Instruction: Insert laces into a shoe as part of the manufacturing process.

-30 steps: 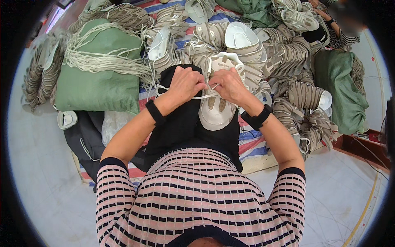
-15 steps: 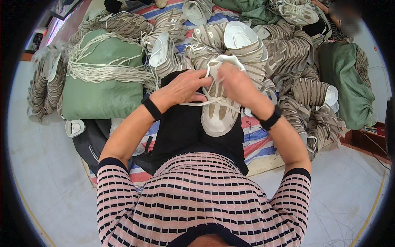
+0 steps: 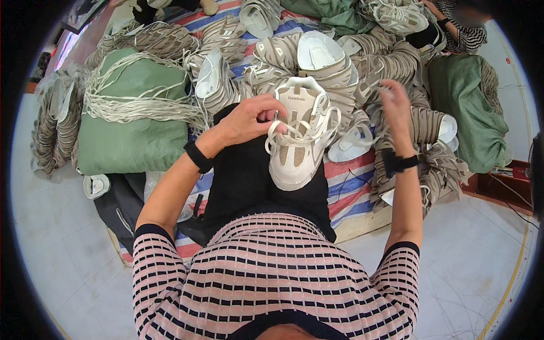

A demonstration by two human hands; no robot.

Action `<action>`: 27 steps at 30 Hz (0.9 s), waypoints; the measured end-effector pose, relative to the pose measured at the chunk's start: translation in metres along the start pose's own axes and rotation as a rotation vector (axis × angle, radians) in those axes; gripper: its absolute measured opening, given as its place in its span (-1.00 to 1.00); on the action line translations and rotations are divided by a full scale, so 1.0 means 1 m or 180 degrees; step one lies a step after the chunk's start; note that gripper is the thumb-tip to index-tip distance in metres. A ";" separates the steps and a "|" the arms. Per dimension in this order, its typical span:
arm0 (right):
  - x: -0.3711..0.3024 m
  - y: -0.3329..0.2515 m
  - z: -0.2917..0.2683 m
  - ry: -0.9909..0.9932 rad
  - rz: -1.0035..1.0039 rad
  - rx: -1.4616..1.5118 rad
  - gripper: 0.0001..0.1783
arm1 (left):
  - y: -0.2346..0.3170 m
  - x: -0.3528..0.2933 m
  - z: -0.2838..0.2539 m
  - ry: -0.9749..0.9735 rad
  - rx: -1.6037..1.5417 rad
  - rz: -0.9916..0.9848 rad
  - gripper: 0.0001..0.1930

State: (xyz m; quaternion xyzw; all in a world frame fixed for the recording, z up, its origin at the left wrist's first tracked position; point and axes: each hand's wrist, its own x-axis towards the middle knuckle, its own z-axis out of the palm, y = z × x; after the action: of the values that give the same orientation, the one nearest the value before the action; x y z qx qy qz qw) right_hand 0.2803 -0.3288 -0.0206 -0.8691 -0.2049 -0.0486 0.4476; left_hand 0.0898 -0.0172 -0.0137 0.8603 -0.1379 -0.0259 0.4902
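A white and beige shoe upper (image 3: 292, 170) rests across my black-trousered lap, toe toward me. Its tongue stands up at the far end, and a pale shoelace (image 3: 306, 133) runs loosely over the eyelets, with a loop sticking out on the right. My left hand (image 3: 249, 122) is closed at the upper's left edge, thumb and forefinger pinching the lace. My right hand (image 3: 396, 107) is raised in the air well right of the upper, over heaped uppers. Its fingertips are smeared by motion, so whether they hold a lace end does not show.
Stacked shoe uppers (image 3: 391, 65) cover the striped sheet (image 3: 354, 187) ahead. A green sack (image 3: 133, 147) draped with loose laces (image 3: 147, 107) lies left; another green sack (image 3: 467, 107) stands right. At the far right, another person's striped sleeve (image 3: 470, 37) shows.
My right hand has swung from the upper's tongue out to the right. The lace now lies in looser loops, and the tongue is uncovered. My left hand stays at the upper's left edge.
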 end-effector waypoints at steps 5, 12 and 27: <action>-0.063 -0.083 0.056 -0.1388 -0.0814 0.0080 -0.83 | 0.011 0.000 0.015 0.0015 -0.2992 -0.0822 -0.78; -0.067 -0.109 0.060 -0.1861 -0.1232 -0.1248 -0.75 | 0.011 -0.007 -0.017 -0.0374 -0.3798 -0.1505 -0.76; 0.007 -0.028 -0.028 -0.1262 0.1533 0.1776 -0.90 | 0.010 0.007 -0.006 -0.0347 -0.0015 0.0183 -0.79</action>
State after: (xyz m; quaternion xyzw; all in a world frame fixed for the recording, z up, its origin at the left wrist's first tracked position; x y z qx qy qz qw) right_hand 0.2781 -0.3350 0.0187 -0.7301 -0.0833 0.2831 0.6163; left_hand 0.0956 -0.0190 -0.0017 0.8521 -0.1890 -0.0591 0.4845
